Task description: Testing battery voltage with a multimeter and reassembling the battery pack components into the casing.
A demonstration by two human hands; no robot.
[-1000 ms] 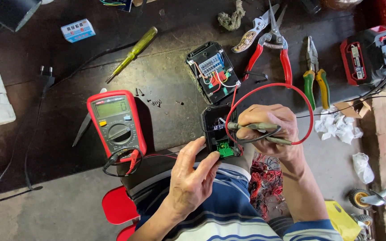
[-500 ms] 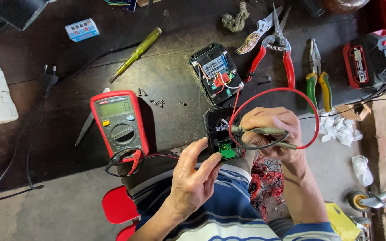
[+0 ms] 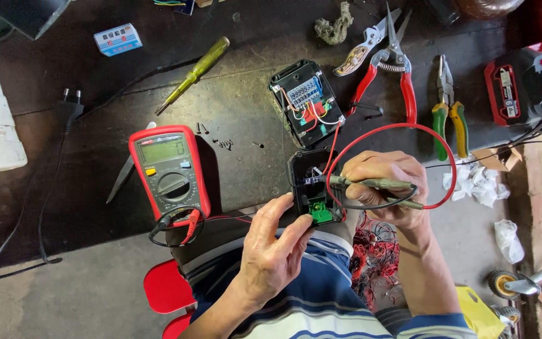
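**Probes hold steady on the small black housing**

Head view: across the last second little has shifted. The left hand (image 3: 271, 251) has stayed curled against the small black plastic housing with a green circuit board (image 3: 313, 188), low in the middle of the frame, its fingers (image 3: 296, 229) pressed to the lower left edge. The right hand (image 3: 384, 185) still pinches two thin grey test probes (image 3: 371, 184), tips aimed into the housing, so the measuring seems to be ongoing. A glossy red lead (image 3: 409, 127) loops above the right hand.

Left of centre, a red-cased multimeter with a grey display (image 3: 169, 172) lies flat on the dark, scuffed counter (image 3: 95, 188). Above the housing sits a second open black case with coloured wires (image 3: 307, 102). At upper right lie red-handled metal snips (image 3: 391, 69) and green-and-yellow-handled pliers (image 3: 448, 113).
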